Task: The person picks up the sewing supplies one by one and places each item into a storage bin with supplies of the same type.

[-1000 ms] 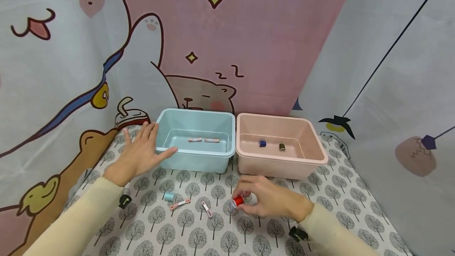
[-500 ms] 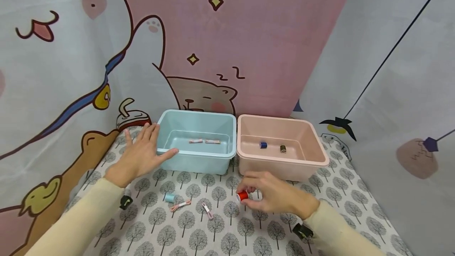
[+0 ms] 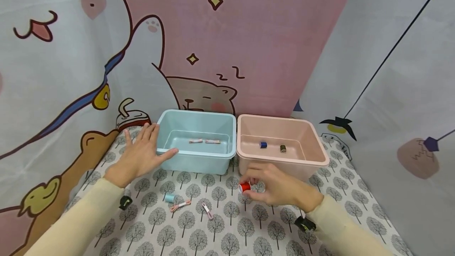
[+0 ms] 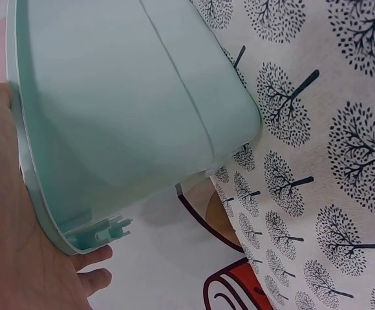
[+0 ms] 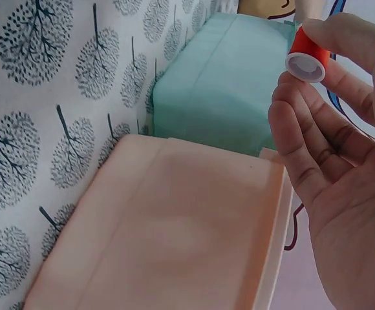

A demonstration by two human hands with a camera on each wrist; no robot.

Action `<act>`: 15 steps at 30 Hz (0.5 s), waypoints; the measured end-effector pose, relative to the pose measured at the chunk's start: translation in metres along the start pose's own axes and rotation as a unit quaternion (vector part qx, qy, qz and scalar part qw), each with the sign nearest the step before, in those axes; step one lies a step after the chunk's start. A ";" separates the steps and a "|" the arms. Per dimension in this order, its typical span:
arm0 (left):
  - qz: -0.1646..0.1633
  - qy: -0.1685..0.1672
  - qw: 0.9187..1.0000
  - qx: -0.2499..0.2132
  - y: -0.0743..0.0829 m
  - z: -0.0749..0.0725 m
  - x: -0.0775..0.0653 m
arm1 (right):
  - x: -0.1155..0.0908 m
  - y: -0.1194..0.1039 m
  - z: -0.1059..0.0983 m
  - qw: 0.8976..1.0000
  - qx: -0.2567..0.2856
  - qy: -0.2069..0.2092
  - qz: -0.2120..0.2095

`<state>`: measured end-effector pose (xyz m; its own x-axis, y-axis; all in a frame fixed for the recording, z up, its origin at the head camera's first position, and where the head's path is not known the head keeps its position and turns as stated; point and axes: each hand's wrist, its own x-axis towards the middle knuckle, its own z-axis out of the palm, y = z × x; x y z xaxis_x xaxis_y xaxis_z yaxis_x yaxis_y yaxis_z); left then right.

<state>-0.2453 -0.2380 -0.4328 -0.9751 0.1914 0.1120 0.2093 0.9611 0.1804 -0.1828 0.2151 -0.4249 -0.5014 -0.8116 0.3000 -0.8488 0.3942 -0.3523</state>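
Note:
Between thumb and fingers, my right hand (image 3: 273,185) pinches a red thread spool (image 3: 244,187) with white ends, just in front of the pink bin (image 3: 277,165). In the right wrist view the spool (image 5: 309,55) shows one white end. My left hand (image 3: 140,153) rests with spread, straight fingers on the left front corner of the light blue bin (image 3: 195,161); in the left wrist view its palm lies along the rim. A blue spool (image 3: 263,145) and a dark green spool (image 3: 282,148) lie inside the pink bin. Two small tied cord bundles (image 3: 212,142) lie in the blue bin.
On the tree-print cloth (image 3: 185,236) in front of the bins lie a light blue spool (image 3: 170,198), an orange-pink cord bundle (image 3: 180,206) and a pale pink one (image 3: 207,211). A printed curtain (image 3: 263,42) hangs behind the bins, which stand side by side.
My right hand has lifted the red spool and moved slightly right and away from me, toward the pink bin. The left hand stays at the blue bin's corner.

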 end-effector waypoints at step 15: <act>0.003 0.005 1.000 0.005 0.000 -0.002 -0.001 | 0.009 0.008 -0.026 0.999 -0.019 0.036 -0.017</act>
<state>-0.2445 -0.2384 -0.4311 -0.9731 0.1944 0.1235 0.2138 0.9619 0.1704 -0.1984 0.2218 -0.4016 -0.4820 -0.7919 0.3749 -0.8706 0.3845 -0.3070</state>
